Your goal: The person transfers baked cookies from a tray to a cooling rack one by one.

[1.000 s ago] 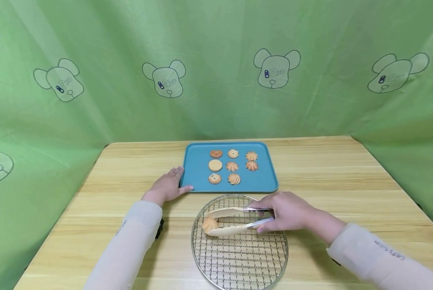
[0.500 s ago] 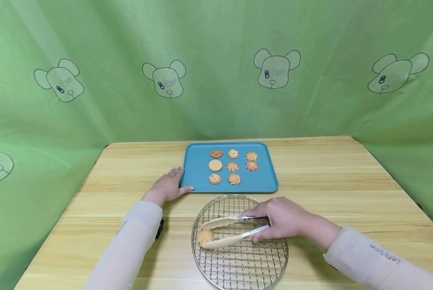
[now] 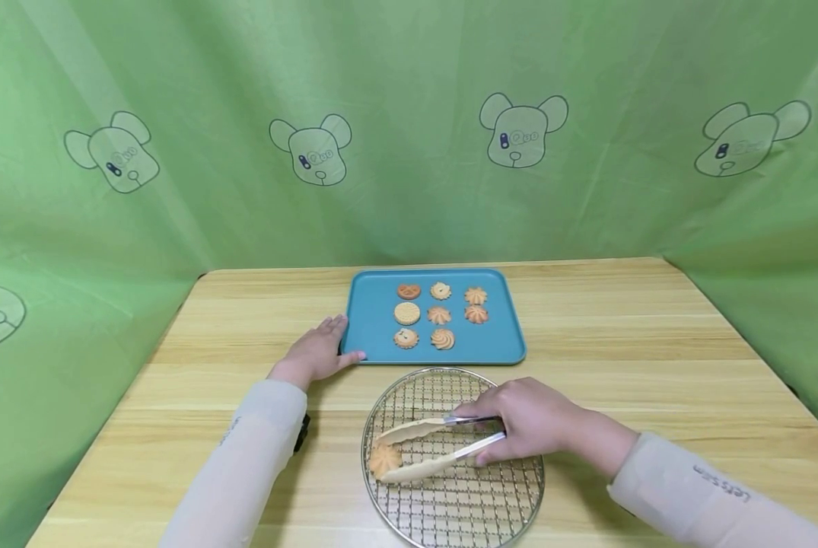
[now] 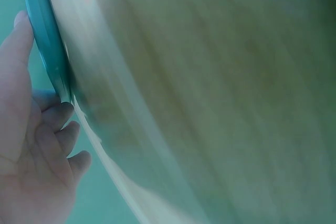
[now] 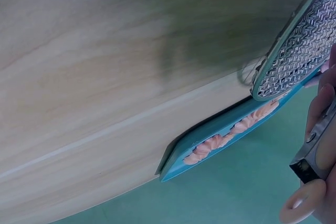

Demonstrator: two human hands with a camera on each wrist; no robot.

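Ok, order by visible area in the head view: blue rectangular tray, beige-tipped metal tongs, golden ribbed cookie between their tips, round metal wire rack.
Rack, perhaps enlarged by nearness to the camera
Tray
Tongs
Cookie

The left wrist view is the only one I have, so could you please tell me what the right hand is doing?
Observer: The right hand grips a pair of tongs.
Operator: Thank you; is there anything at their tips?
Observer: Yes, a ridged cookie sits between them, at the left part of a round wire rack.
Operator: And what does the blue tray carry, please?
Observer: Eight cookies lie on it.
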